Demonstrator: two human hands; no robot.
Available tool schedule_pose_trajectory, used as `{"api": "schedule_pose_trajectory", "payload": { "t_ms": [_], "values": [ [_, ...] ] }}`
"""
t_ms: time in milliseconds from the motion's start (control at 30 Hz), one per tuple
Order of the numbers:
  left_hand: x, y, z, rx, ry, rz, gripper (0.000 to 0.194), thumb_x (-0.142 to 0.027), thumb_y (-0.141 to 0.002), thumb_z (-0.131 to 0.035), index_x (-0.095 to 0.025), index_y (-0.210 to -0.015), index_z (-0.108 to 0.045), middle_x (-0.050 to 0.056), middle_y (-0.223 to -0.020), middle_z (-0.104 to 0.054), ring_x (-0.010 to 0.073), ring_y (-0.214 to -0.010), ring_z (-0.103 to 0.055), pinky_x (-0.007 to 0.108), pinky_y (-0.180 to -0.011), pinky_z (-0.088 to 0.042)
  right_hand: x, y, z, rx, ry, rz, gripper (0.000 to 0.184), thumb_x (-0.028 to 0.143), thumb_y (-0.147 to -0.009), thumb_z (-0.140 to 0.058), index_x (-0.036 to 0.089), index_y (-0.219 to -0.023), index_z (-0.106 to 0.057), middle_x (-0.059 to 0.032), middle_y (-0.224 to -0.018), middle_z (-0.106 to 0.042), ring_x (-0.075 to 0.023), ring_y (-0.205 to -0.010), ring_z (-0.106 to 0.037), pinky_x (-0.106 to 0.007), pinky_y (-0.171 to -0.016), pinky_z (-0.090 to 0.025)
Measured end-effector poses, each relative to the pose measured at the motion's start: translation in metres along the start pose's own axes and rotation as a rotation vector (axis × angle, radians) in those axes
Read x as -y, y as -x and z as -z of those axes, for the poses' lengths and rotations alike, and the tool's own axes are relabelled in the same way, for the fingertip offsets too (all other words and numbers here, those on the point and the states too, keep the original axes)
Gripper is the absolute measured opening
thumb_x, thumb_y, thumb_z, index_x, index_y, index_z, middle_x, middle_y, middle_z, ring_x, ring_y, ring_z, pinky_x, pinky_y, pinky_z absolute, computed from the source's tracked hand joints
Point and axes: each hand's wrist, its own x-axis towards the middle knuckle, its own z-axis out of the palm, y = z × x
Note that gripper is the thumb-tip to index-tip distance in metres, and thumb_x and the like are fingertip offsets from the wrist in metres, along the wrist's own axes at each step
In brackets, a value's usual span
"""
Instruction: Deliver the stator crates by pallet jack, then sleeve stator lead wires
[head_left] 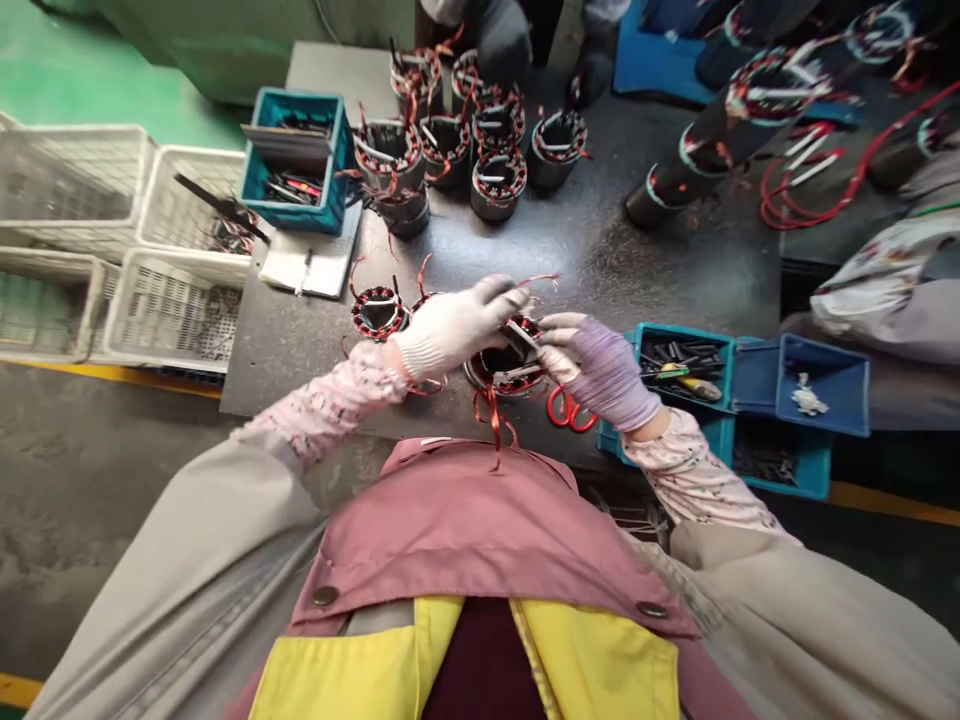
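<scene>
A motor stator (504,378) with a dark bore, red-and-white lacing and loose copper wires stands at the table's near edge in front of me. My left hand (459,325), in a white knit glove, has its fingers curled over the stator's far left rim; its thumb is hidden. On the opposite side, my right hand (604,368), in a purple and white glove, closes its fingertips at the right rim. A white sleeve (523,334) crosses the opening close to those fingertips. Red-handled scissors (571,410) lie just below my right hand. Copper leads (495,425) hang towards my apron.
Left of my hands sits another stator (379,313). Several more stand grouped at the back (499,185). Teal bins (684,365) hold tools at right; a teal box (294,160) and white baskets (176,300) are at left. Other people's arms and stacked stators (690,150) occupy the far side.
</scene>
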Motion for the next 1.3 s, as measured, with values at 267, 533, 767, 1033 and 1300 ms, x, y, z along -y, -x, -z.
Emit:
{"api": "schedule_pose_trajectory", "payload": {
  "t_ms": [267,533,767,1033,1300],
  "values": [
    [-0.038,-0.051,0.014,0.438,-0.199,-0.066,0.025,-0.028,-0.088,-0.055,-0.010,-0.088,-0.074,0.008,-0.075,-0.067,0.0232,-0.077,-0.065,0.033,-0.073,-0.046,-0.002,0.018,-0.025,0.271,0.145,0.006,0.047,0.039,-0.088,-0.065,0.011,-0.127,-0.064,-0.0184,-0.143,-0.053,-0.0354,-0.130,-0.047,-0.052,-0.108,-0.040],
    [-0.021,-0.005,0.008,0.357,0.196,-0.103,0.023,-0.033,-0.081,-0.057,-0.014,-0.089,-0.069,0.002,-0.081,-0.068,0.0146,-0.076,-0.060,0.024,-0.071,-0.045,0.001,0.009,-0.020,0.300,0.147,0.069,0.047,0.037,-0.091,-0.062,0.009,-0.128,-0.064,-0.0190,-0.144,-0.052,-0.0367,-0.128,-0.049,-0.050,-0.107,-0.040],
    [-0.014,-0.010,-0.014,0.365,0.577,0.177,0.019,-0.029,-0.081,-0.055,-0.014,-0.093,-0.058,0.001,-0.083,-0.065,0.0122,-0.073,-0.058,0.023,-0.070,-0.049,0.002,0.010,-0.023,0.271,0.151,0.075,0.046,0.037,-0.092,-0.061,0.008,-0.127,-0.065,-0.0194,-0.145,-0.051,-0.0362,-0.129,-0.047,-0.050,-0.108,-0.039],
    [-0.024,-0.009,-0.001,0.432,0.014,-0.093,0.039,-0.033,-0.080,-0.066,-0.016,-0.115,-0.061,0.008,-0.108,-0.069,0.0221,-0.097,-0.066,0.029,-0.084,-0.050,0.000,0.012,-0.027,0.228,0.089,0.093,0.046,0.034,-0.091,-0.061,0.008,-0.129,-0.063,-0.0196,-0.144,-0.052,-0.0358,-0.130,-0.046,-0.051,-0.109,-0.039],
    [-0.041,-0.005,0.011,0.603,-0.514,-0.050,0.026,-0.028,-0.091,-0.050,-0.016,-0.098,-0.071,0.011,-0.085,-0.070,0.0239,-0.079,-0.066,0.032,-0.068,-0.046,0.001,0.016,-0.029,0.206,0.070,0.080,0.039,0.033,-0.091,-0.061,0.007,-0.119,-0.067,-0.0203,-0.143,-0.053,-0.0363,-0.129,-0.047,-0.051,-0.109,-0.039]
  ]
}}
